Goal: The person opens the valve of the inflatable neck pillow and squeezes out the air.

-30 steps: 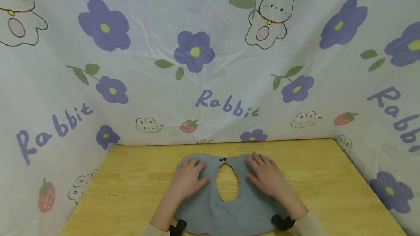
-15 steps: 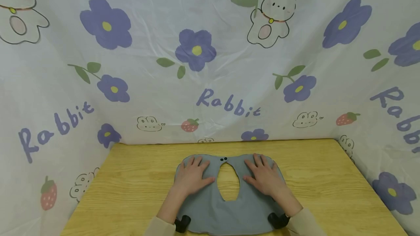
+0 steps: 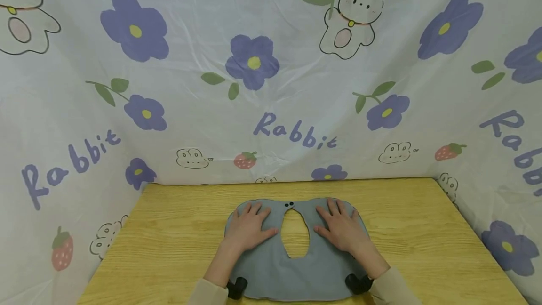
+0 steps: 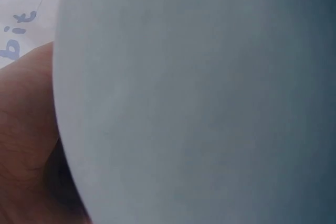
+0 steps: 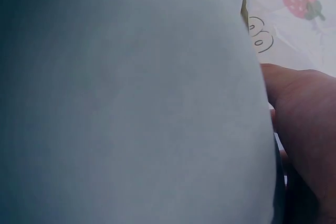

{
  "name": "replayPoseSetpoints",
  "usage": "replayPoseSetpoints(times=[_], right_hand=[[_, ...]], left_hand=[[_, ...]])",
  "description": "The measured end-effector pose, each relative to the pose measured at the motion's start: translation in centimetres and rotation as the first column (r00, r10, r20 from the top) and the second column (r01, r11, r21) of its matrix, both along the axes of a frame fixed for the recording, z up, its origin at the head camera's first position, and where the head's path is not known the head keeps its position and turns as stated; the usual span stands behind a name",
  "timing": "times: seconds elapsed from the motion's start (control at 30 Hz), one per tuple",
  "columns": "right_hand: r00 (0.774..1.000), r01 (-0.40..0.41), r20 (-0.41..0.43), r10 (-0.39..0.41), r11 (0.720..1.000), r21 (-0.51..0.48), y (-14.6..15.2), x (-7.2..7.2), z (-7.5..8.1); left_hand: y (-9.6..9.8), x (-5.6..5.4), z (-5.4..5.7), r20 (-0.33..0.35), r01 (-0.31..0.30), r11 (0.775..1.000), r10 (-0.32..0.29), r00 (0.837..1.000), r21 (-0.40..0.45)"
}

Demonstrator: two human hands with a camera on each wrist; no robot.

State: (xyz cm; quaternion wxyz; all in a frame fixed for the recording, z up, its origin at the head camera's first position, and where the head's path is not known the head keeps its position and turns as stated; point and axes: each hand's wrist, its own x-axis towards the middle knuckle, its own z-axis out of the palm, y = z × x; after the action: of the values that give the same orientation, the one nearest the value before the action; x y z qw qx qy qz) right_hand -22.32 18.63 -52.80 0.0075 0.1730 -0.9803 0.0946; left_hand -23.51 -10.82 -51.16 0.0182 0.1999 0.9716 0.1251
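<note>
A grey-blue bib (image 3: 292, 279) lies spread on the table, its oval neck hole in the middle and two dark snaps at the top where the neck ends meet. On its left upper part rests my left hand (image 3: 249, 229), fingers straight and spread, thumb toward the neck hole. My right hand (image 3: 342, 229) lies the same way on the right upper part. In the left wrist view the bib's fabric (image 4: 184, 98) fills most of the picture, with part of the hand at the left edge. The right wrist view is likewise mostly fabric (image 5: 142, 98), hiding the fingers.
The wooden table (image 3: 178, 234) extends on both sides of the bib. A white cloth (image 3: 288, 102) printed with rabbits, purple flowers and strawberries hangs behind and along both sides. Black wrist cameras (image 3: 359, 284) sit over the bib's lower corners.
Both hands have shifted slightly inward on the bib, the left to the right and the right a little to the left, then stayed nearly still. The bib lies in nearly the same place.
</note>
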Motion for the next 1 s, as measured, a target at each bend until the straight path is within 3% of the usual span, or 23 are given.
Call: replayPoseSetpoints(times=[0.37, 0.7, 1.0], right_hand=[[1.0, -0.006, -0.005, 0.006, 1.0, -0.022, 0.0, 0.0, 0.1], [0.998, -0.026, -0.049, 0.025, 0.999, -0.019, 0.5, 1.8, 1.6], [0.998, -0.025, -0.056, 0.026, 1.0, 0.006, 0.7, 2.8, 1.2]], left_hand=[[-0.2, 0.4, 0.7, -0.015, 0.002, 1.0, -0.002, 1.0, -0.004], [-0.1, 2.7, 2.2, -0.061, 0.031, 0.999, -0.032, 0.998, -0.03], [-0.1, 3.9, 0.8, -0.082, 0.035, 0.999, -0.038, 0.996, -0.04]])
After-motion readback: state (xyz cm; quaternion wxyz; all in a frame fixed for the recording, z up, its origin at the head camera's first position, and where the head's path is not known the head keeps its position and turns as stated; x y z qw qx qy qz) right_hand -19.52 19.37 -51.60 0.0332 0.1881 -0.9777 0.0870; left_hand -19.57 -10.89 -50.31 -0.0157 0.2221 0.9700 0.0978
